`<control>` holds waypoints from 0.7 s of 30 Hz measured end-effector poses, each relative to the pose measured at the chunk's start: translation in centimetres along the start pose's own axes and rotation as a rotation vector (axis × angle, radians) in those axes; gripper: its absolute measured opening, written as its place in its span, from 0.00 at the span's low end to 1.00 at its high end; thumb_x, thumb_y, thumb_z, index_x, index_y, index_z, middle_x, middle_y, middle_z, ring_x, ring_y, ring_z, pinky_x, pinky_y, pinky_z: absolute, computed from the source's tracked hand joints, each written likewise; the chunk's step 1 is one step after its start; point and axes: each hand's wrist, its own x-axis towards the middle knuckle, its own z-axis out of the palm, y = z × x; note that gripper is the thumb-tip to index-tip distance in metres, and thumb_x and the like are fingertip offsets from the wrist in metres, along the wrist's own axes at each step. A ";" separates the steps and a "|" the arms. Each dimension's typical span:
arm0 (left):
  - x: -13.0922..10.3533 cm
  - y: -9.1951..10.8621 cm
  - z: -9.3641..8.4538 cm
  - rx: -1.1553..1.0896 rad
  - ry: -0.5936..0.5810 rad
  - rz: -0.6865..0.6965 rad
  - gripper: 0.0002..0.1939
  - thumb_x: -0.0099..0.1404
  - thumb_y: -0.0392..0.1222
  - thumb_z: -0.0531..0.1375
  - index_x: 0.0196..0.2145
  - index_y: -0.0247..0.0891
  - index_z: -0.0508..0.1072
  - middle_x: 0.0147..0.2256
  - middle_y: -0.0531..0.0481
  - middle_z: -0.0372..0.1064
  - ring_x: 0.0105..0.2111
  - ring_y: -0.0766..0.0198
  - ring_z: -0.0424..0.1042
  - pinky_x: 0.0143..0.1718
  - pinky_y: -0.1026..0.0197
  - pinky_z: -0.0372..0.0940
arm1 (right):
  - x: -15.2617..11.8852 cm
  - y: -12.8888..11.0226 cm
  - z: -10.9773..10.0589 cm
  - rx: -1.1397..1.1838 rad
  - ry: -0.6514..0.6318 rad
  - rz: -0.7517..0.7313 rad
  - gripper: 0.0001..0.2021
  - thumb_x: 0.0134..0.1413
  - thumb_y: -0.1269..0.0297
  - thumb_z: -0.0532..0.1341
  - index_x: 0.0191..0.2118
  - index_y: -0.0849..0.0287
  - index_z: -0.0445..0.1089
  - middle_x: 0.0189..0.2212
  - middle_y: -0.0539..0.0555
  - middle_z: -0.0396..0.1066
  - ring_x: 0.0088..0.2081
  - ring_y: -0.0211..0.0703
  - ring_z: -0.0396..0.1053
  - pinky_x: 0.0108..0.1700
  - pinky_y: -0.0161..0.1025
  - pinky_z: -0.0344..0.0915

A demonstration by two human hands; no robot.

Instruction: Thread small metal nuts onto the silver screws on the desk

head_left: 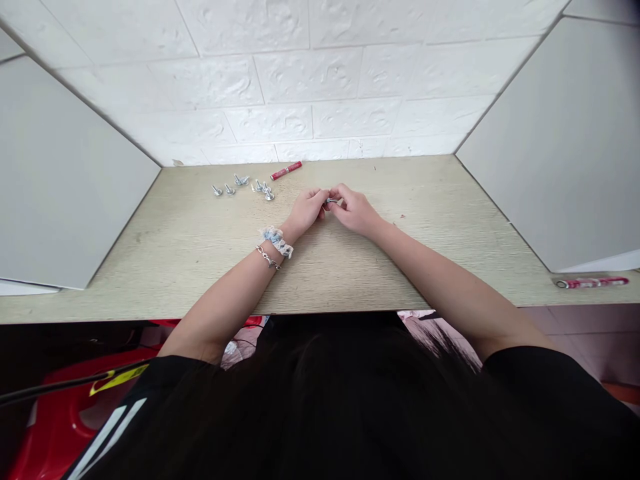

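Both hands meet above the middle of the wooden table [345,273]. Between their fingertips is a small silvery metal piece [329,200], which looks like a bolt. My left hand [307,210] is closed around one end of it, partly hiding it. The thumb and fingers of my right hand [353,208] pinch its other end. To the left of my hands, several silvery bolts with wide round heads [229,189] stand or lie on the table. A red tube [286,171] lies behind my left hand, near the wall.
A white brick-patterned wall [310,73] rises behind the table. Grey panels stand at the left [65,173] and right [555,140]. Another red tube [593,283] lies at the right front edge. A red plastic stool [50,427] is below at the left.
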 end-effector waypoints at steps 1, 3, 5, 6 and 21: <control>0.0 0.0 0.0 0.006 0.001 0.000 0.18 0.67 0.37 0.52 0.18 0.36 0.62 0.15 0.56 0.57 0.18 0.72 0.59 0.22 0.67 0.53 | 0.0 0.0 0.0 -0.001 -0.006 -0.002 0.10 0.56 0.61 0.54 0.41 0.58 0.66 0.40 0.54 0.74 0.27 0.37 0.64 0.38 0.41 0.62; 0.0 -0.1 0.0 0.001 -0.001 0.003 0.18 0.67 0.37 0.52 0.18 0.36 0.62 0.15 0.56 0.57 0.18 0.72 0.59 0.22 0.67 0.54 | 0.0 -0.1 -0.1 -0.013 -0.016 0.000 0.10 0.56 0.61 0.53 0.39 0.58 0.66 0.39 0.54 0.74 0.29 0.39 0.65 0.39 0.41 0.62; 0.0 0.0 0.0 -0.018 -0.005 0.003 0.18 0.67 0.37 0.51 0.19 0.36 0.62 0.16 0.56 0.58 0.18 0.72 0.59 0.22 0.67 0.54 | 0.0 -0.1 -0.2 -0.025 -0.017 -0.007 0.10 0.58 0.59 0.52 0.36 0.58 0.67 0.37 0.54 0.74 0.33 0.41 0.67 0.41 0.41 0.62; 0.0 0.1 0.0 -0.029 -0.008 0.001 0.18 0.67 0.37 0.51 0.19 0.36 0.62 0.17 0.56 0.58 0.18 0.73 0.59 0.22 0.67 0.54 | 0.0 -0.1 -0.2 -0.026 -0.016 -0.011 0.11 0.59 0.58 0.51 0.35 0.58 0.67 0.36 0.54 0.74 0.35 0.42 0.67 0.42 0.41 0.62; 0.2 -0.2 -0.2 -0.019 -0.013 0.019 0.18 0.67 0.38 0.51 0.19 0.36 0.63 0.16 0.56 0.57 0.18 0.72 0.58 0.22 0.66 0.54 | 0.0 0.0 0.0 -0.008 0.005 0.004 0.11 0.57 0.57 0.53 0.40 0.58 0.65 0.36 0.54 0.74 0.30 0.40 0.65 0.39 0.41 0.62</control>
